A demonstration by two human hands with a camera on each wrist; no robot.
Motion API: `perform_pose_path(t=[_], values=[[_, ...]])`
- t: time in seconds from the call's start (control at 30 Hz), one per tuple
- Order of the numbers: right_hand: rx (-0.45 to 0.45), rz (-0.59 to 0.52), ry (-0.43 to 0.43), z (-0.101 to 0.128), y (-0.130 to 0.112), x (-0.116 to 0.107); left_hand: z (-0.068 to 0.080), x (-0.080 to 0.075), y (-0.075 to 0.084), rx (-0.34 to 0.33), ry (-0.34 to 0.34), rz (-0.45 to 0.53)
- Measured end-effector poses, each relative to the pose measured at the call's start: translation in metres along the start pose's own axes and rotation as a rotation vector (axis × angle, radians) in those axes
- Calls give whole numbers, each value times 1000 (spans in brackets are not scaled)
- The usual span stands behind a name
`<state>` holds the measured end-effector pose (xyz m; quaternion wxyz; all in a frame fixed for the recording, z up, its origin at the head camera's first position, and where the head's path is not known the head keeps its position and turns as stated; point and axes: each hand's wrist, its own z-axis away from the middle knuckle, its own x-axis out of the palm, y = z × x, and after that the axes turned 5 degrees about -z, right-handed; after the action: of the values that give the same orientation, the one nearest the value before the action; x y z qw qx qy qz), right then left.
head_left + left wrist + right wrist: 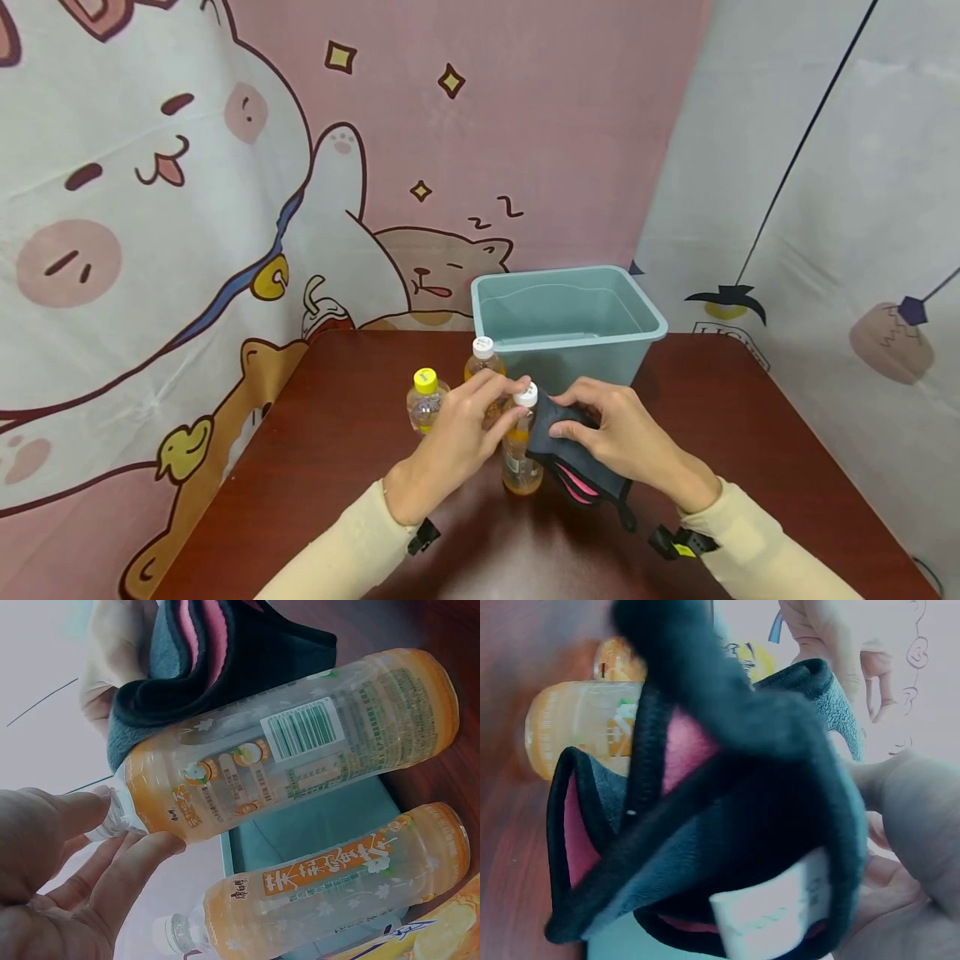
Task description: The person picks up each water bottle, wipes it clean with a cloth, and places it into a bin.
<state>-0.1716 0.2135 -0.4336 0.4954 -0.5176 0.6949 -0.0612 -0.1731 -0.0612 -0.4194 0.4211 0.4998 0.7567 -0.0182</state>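
Three drink bottles stand on the dark red table (pixel 345 467). My left hand (pixel 480 408) pinches the white cap of the nearest orange bottle (pixel 521 462), also seen in the left wrist view as the upper bottle (pixel 300 742). My right hand (pixel 600 421) holds a dark cloth with pink lining (pixel 577 467) against that bottle's side; the cloth (pixel 720 817) fills the right wrist view. Behind stands a second orange bottle (pixel 483 360) with a white cap, and left of it a clear bottle with a yellow cap (pixel 426 400).
A pale teal plastic bin (pixel 570 321) stands at the table's far edge, just behind the bottles. Cartoon-printed curtains hang behind and to both sides. Bare tabletop lies left and right of the hands.
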Motion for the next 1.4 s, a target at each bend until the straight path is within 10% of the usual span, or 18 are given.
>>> perform_pose_path(t=[1.4], values=[[166, 138, -383, 22, 37, 47, 2, 1, 0, 7, -4, -4]])
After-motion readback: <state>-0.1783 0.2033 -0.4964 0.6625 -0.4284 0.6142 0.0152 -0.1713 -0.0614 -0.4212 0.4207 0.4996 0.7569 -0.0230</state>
